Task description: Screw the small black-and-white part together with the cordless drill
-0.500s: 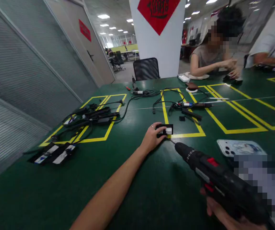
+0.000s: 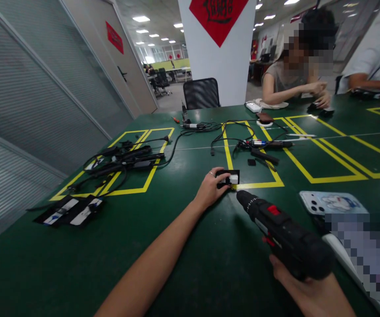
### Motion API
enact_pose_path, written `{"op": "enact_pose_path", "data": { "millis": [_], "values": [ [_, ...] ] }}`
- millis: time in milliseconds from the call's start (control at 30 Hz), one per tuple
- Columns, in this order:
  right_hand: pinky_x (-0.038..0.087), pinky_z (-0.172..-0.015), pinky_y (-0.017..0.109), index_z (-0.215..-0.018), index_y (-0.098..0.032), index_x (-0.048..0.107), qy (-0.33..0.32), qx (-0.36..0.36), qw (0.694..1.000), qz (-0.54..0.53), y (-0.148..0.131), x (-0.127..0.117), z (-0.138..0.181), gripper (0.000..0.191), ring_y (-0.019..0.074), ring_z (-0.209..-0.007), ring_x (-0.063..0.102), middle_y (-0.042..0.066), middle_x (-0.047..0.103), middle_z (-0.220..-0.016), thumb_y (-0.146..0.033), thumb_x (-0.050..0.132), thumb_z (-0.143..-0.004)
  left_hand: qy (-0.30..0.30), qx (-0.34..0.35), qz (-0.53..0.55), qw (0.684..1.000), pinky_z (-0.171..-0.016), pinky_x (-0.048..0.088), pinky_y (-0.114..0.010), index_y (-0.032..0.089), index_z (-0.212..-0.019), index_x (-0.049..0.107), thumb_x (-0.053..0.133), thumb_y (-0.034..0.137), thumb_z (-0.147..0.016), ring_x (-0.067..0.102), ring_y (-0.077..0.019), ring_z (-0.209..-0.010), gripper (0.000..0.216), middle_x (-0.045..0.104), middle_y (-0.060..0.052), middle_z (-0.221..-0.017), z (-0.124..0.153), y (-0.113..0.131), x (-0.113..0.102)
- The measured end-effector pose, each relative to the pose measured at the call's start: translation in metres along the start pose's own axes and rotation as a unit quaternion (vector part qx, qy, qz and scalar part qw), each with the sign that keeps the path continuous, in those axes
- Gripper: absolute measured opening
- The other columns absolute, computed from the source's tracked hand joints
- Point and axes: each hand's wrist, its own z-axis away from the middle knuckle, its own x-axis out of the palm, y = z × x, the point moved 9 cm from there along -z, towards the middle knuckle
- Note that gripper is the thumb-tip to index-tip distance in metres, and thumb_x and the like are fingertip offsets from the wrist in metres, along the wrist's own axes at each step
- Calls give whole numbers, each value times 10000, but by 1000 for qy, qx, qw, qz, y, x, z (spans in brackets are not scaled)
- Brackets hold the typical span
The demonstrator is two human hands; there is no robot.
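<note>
Head view: the left hand (image 2: 210, 188) rests on the green worktop (image 2: 77, 264), its fingers pinching the near end of a small black adapter with a white label (image 2: 230, 178) that lies on a yellow tape line (image 2: 259, 185). The right hand (image 2: 312, 290) is wrapped tight around the grip of a black cordless screwdriver (image 2: 282, 233), whose nose points at the adapter and stops just beside it. A phone in a pale case (image 2: 329, 203) lies to the right of the tool. Further left sits a heap of black cables and adapters (image 2: 127, 158). Across the worktop, two other people sit working with their own hands.
</note>
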Motion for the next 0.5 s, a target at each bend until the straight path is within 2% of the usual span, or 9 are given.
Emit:
{"op": "enact_pose_path", "data": {
  "millis": [100,400,500],
  "values": [
    [572,-748,292,-981,-169,702,8,1,1000,6,-1,0,-1,350,229,-740,695,56,742,-826,-372,647,-700,4,2,4,1000,-1037,444,-460,269,-1200,596,676,198,-804,520,-257,-1192,411,454,-86,-1340,0,0,0],
    [536,-538,230,-922,-160,692,31,48,998,-17,4,0,3,338,200,-602,665,20,696,-641,-392,667,-678,9,3,1,1000,-1021,463,-452,266,-1172,611,673,194,-802,541,-251,-1162,382,456,-79,-1327,0,-1,1],
    [558,-616,255,-918,-151,692,24,46,998,-27,-1,2,2,346,223,-680,689,36,711,-679,-395,662,-675,11,3,5,1000,-1027,463,-452,269,-1166,612,679,187,-796,542,-247,-1160,385,458,-73,-1321,0,-2,1]
  ]
}}
